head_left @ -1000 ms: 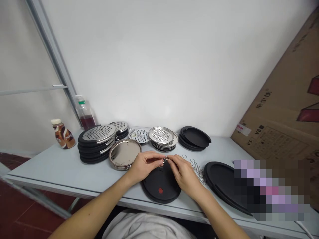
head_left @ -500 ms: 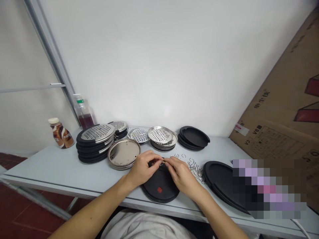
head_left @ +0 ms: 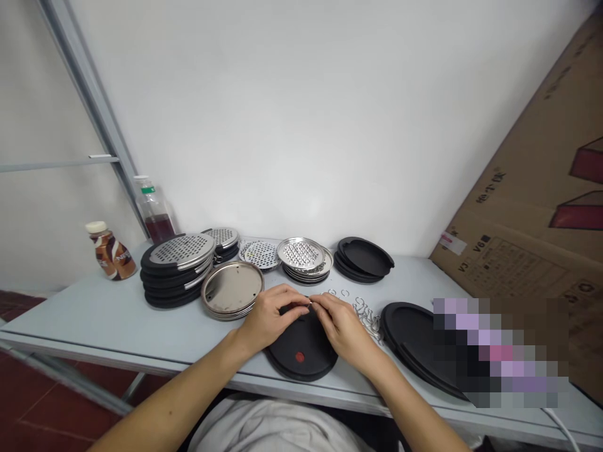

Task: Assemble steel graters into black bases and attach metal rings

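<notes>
A round black disc (head_left: 308,339) with a red dot (head_left: 299,357) lies at the table's front edge. Over its far rim my left hand (head_left: 276,314) and my right hand (head_left: 340,323) meet, thumbs and fingers closed in a pinch. Between the fingertips shows a sliver of a small metal ring (head_left: 310,304); most of it is hidden. Whether the ring passes through the disc I cannot tell. Just right of my right hand lies a heap of loose metal rings and clips (head_left: 368,317).
Left stand black-rimmed graters (head_left: 181,251) in a stack and plain metal discs (head_left: 233,287). Behind are perforated metal plates (head_left: 301,253) and black discs (head_left: 365,257). More black discs (head_left: 419,345) lie right, near a cardboard box (head_left: 518,238). Two bottles (head_left: 113,254) stand far left.
The ring, seen as a loop between my fingertips before, now shows only as a sliver. Both hands stay over the disc's far rim. The whole view has shifted slightly.
</notes>
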`<state>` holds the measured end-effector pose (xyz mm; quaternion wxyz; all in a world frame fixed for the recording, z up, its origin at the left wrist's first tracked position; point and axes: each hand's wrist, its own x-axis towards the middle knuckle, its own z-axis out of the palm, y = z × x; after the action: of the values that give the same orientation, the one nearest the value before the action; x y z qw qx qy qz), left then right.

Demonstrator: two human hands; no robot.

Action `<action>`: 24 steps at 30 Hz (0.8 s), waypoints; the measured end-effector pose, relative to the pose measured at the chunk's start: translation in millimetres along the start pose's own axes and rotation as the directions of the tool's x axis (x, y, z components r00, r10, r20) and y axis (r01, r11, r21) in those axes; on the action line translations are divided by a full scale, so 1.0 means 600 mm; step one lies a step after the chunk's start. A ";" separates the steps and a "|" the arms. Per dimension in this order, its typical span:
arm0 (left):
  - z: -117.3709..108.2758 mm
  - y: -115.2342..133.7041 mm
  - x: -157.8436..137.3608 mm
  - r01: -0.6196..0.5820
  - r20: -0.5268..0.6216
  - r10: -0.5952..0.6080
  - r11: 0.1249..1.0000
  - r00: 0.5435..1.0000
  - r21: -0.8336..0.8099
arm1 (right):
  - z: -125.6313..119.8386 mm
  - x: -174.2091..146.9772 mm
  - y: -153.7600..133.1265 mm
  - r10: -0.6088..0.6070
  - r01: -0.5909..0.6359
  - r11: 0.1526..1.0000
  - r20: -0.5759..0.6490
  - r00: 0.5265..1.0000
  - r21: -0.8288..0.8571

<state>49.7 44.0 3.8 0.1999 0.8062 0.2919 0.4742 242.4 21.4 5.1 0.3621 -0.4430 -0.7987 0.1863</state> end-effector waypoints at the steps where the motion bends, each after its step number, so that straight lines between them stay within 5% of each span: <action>1: 0.000 0.001 0.000 0.003 0.000 -0.003 1.000 1.000 0.002 | 0.000 0.000 0.000 -0.003 0.003 1.000 -0.004 1.000 0.005; 24: 0.002 0.002 0.001 0.151 0.014 -0.151 0.988 0.988 -0.013 | -0.002 0.001 -0.003 0.011 -0.012 0.999 -0.015 1.000 -0.034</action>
<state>51.0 43.4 4.1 0.2425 0.7835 0.3475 0.4545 242.1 21.3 7.2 0.3594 -0.4552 -0.7964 0.1714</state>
